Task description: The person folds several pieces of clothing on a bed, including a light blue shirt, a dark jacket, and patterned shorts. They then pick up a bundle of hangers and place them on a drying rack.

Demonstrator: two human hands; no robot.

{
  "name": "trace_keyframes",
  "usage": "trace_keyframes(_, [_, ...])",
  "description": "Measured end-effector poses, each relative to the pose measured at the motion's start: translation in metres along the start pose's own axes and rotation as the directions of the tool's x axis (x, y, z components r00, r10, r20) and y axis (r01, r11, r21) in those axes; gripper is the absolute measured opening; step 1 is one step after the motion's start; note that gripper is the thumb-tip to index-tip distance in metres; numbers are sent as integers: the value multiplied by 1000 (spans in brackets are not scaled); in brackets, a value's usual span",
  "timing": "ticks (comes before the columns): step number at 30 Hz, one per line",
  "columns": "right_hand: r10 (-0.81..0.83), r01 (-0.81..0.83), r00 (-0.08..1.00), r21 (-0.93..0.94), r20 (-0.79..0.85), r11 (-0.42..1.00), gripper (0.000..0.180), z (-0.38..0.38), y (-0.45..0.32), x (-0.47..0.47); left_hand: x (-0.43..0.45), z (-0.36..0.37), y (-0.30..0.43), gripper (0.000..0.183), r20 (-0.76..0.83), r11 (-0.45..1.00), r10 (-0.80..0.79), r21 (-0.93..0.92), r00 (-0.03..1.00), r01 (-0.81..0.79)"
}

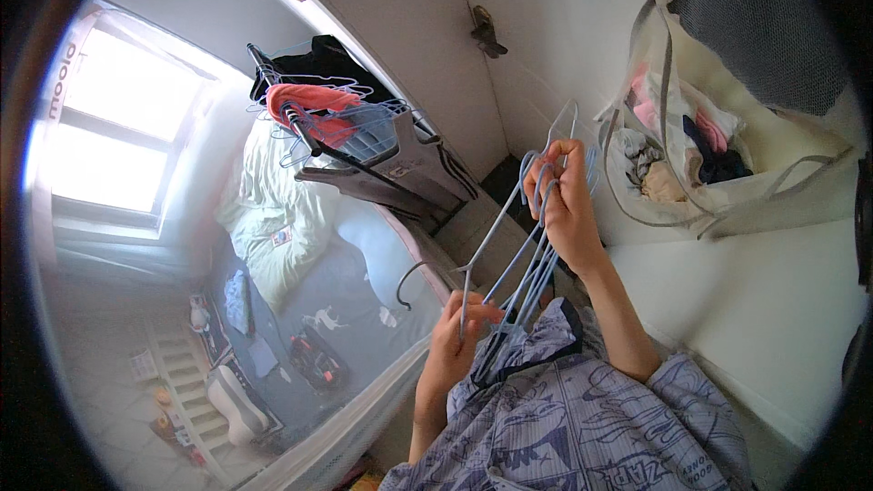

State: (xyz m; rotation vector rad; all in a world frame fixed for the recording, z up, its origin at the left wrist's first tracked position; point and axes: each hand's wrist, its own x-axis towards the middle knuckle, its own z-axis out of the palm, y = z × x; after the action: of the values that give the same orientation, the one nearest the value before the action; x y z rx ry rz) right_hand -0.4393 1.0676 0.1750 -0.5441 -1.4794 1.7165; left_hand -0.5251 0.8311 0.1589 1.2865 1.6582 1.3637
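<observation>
My right hand (560,208), raised at the centre right, is closed around several thin light-blue clothes hangers (535,279), whose lower ends reach down to my patterned shirt. Lower and to the left, the fingers of my left hand (458,337) are on one pale wire hanger (492,232); its dark hook points left, and its far end reaches up to my right hand. Some hanger parts are hidden behind my fingers.
On the left, a clothes rack (300,126) holds hangers, a coral cloth (317,99) and dark clothing. Beyond it is a bed (354,286) with a pale green quilt (279,218). A mesh hanging bag (771,198) with clothes is at the upper right, by a white wall.
</observation>
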Motion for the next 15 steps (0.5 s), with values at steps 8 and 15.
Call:
trace_keyframes(8, [-225,152,974,-661,-26,735,13,2,11,-2,-7,30,4,24,-60,922,-136,-372,989,104])
trace_keyframes(15, [-362,293,921,-870,145,397,16,4,10,-4,-13,33,2,25,-196,815,-299,-561,934,143])
